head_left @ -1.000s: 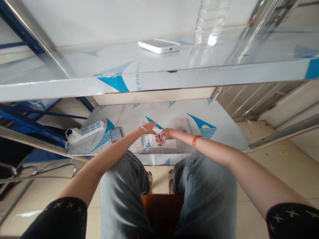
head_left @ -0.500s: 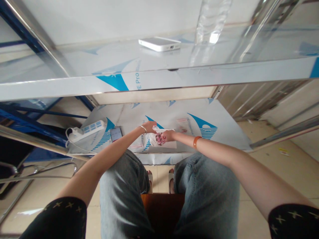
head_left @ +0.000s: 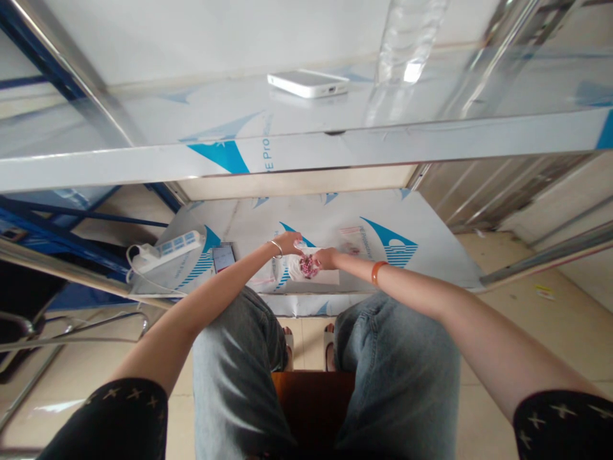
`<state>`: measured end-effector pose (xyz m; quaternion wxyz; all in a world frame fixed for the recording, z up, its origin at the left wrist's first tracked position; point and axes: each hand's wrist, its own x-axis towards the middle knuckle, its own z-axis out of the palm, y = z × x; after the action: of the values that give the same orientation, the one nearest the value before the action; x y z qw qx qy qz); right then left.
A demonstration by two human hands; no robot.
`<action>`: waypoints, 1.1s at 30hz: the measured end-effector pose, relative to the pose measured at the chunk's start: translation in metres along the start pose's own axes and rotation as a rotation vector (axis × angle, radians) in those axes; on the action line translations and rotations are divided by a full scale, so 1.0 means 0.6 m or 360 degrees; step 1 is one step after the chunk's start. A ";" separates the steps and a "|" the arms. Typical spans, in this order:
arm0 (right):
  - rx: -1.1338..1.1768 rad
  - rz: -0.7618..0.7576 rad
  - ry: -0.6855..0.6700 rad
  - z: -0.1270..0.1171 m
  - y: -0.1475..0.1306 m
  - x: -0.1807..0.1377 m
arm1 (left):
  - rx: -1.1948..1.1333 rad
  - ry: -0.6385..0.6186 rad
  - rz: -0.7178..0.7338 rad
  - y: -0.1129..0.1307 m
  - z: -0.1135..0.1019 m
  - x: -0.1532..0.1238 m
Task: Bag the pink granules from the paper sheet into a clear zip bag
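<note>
Both hands meet over the lower shelf (head_left: 431,255), just past the knees. Left hand (head_left: 288,243) pinches the far-left top edge of a small clear plastic bag (head_left: 306,267); right hand (head_left: 327,258) pinches the bag's right edge. Fingers closed on the film on both sides, tho exact fingertip contact is too small to tell. Bag sits btwn the two hands, slightly nearer than them, w/ a clump of pink-red small items (head_left: 309,265) inside, low in the bag. Bag appears to rest on or just above a white sheet (head_left: 330,277) on the shelf; can't tell which.

Left of the hands: a phone (head_left: 223,257) flat on the shelf, and further left a white power strip (head_left: 166,250) w/ cord. Upper shelf (head_left: 143,128), far: a white phone-like device (head_left: 308,83) and a clear bottle (head_left: 407,45) to its right.
</note>
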<state>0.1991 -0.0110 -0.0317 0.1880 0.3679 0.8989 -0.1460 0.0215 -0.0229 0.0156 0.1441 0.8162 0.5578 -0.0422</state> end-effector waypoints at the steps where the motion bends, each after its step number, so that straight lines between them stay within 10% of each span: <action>1: -0.0011 -0.0005 -0.0008 -0.003 -0.002 -0.004 | -0.0030 0.0006 0.0002 -0.001 0.001 0.000; 23: 0.0010 0.0145 0.0066 -0.025 -0.005 -0.004 | -0.0097 0.0022 0.0042 -0.017 0.016 0.013; 33: 0.0389 0.0219 0.0741 -0.065 0.019 -0.007 | -0.0189 -0.0005 0.0004 -0.022 0.011 0.017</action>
<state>0.2014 0.0099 0.0032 -0.0599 0.4718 0.8665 -0.1517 0.0138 -0.0115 0.0044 0.1933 0.8070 0.5580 -0.0102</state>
